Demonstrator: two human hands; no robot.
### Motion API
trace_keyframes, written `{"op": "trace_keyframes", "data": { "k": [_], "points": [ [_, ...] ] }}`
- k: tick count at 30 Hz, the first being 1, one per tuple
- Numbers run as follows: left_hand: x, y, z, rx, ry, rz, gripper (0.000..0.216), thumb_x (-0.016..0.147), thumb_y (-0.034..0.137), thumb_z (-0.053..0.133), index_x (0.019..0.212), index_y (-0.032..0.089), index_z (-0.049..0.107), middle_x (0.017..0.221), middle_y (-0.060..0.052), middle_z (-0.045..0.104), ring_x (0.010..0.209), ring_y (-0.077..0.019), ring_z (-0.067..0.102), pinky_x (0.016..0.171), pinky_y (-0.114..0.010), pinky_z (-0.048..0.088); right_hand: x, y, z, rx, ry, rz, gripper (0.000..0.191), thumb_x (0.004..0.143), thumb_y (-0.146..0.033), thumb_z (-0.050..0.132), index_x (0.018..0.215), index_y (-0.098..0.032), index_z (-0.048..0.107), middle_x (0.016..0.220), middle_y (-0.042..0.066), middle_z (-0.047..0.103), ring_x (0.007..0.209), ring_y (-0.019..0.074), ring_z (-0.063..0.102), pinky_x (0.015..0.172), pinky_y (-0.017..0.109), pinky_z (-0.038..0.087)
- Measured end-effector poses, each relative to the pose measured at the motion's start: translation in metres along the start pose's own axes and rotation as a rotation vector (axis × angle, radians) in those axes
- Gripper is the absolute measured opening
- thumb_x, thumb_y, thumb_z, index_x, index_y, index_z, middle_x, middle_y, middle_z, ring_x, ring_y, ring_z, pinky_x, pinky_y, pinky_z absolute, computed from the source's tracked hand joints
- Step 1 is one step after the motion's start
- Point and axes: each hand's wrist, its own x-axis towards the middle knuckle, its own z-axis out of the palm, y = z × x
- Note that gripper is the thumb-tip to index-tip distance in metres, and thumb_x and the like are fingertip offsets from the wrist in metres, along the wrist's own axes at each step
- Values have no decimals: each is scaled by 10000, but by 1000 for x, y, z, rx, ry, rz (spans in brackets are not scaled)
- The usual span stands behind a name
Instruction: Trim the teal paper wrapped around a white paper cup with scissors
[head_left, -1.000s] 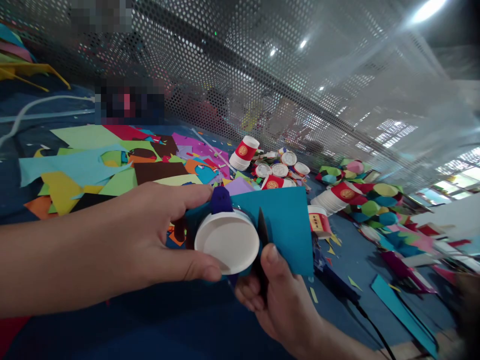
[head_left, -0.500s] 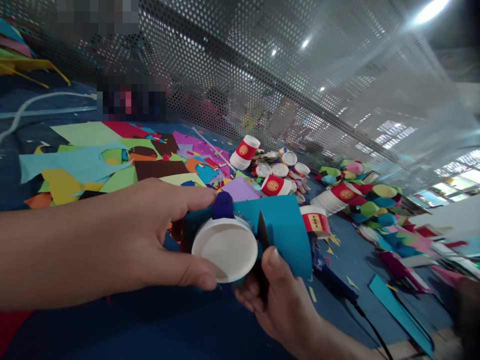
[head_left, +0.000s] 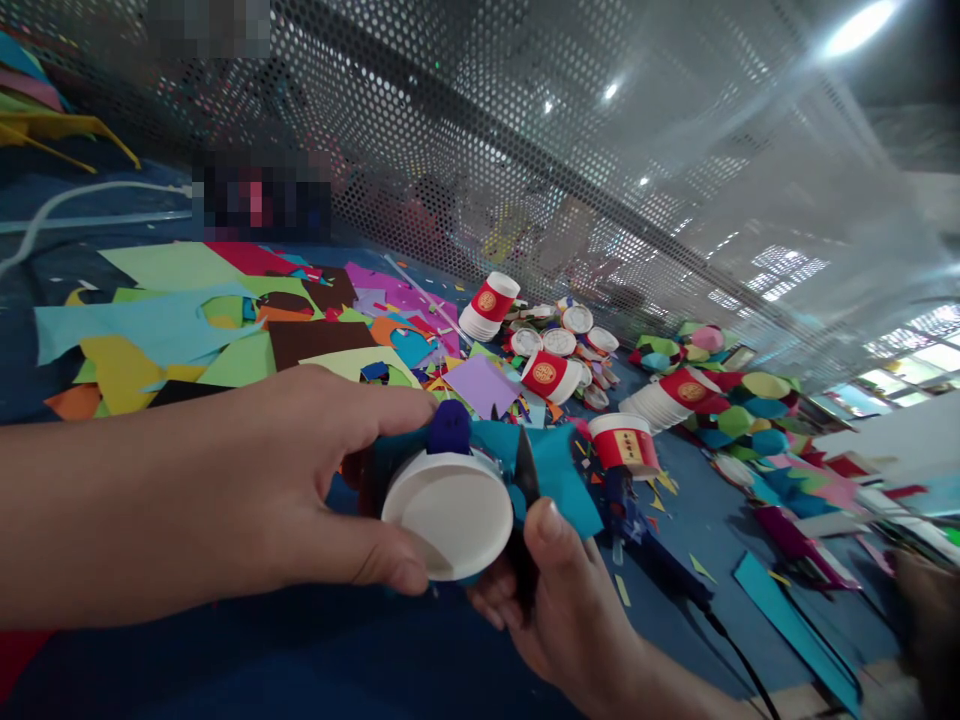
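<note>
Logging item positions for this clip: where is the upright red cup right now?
In the head view, the upright red cup stands on the blue table right of centre, just beyond the teal paper and the right hand.

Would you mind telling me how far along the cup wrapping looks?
Done: teal paper already wraps the paper cup, purple piece on top. In hand: left hand grips the cup; right hand works scissors into the paper. Left: a teal flap remains uncut.
</note>
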Motion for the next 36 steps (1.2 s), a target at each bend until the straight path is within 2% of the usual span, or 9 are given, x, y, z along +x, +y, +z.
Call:
{"op": "trace_keyframes", "data": {
  "k": [5,11,15,17,19,22,27,30,36],
  "points": [
    [4,-13,2,20,24,194,253,703,444,771,784,241,644,578,107,555,478,-61,491,383,-141,296,3,-1,0,17,-71,-27,572,804,-669,650,575,-194,429,428,-76,353,342,37,298,362,166,294],
    [6,-16,1,-40,-14,228,229,710,412,775,818,250,655,626,117,612,505,-65,551,399,-125,364,3,2,-4,-18,-54,8,581,804,-670,652,558,-181,458,426,-67,370,351,33,312,370,158,309],
    [4,-19,1,-73,1,159,446,673,405,800,1078,264,675,604,124,628,428,-70,544,310,-126,342,3,2,-3,-4,-57,26,580,807,-649,661,539,-185,440,413,-74,350,337,27,296,356,148,292],
    [4,-21,0,-73,26,136,657,658,417,806,1263,263,602,654,115,663,401,-81,554,276,-140,337,4,1,-2,-9,-67,25,592,817,-643,652,521,-182,430,408,-72,340,343,27,302,362,145,296],
    [3,-21,-2,-46,49,133,747,644,427,814,1325,253,560,718,95,697,452,-99,602,304,-142,372,4,1,-3,9,-69,32,573,812,-626,668,536,-183,431,422,-73,349,349,28,307,365,144,302],
    [3,-17,-7,-27,31,92,605,637,382,829,1197,253,642,734,91,709,567,-107,647,416,-123,434,4,-1,-3,44,-70,49,544,788,-601,708,571,-189,428,451,-77,369,352,26,302,358,141,298],
    [7,-16,-10,-223,-165,83,192,699,283,775,864,230,691,647,112,662,553,-79,609,427,-101,405,4,-2,-2,-1,-109,70,585,807,-643,670,548,-184,416,438,-76,353,342,25,297,355,145,308],
    [9,-21,-10,-281,-196,85,185,712,294,762,859,208,689,684,96,674,580,-88,619,434,-110,417,4,0,-2,-11,-113,87,592,804,-648,671,539,-180,421,435,-75,352,342,25,299,356,146,309],
    [10,-23,-15,-125,-266,76,345,728,431,744,982,201,702,667,70,657,588,-130,623,410,-152,395,3,3,-3,40,-108,111,560,802,-609,696,562,-183,424,442,-82,356,341,22,287,361,144,310]
  ]
}}
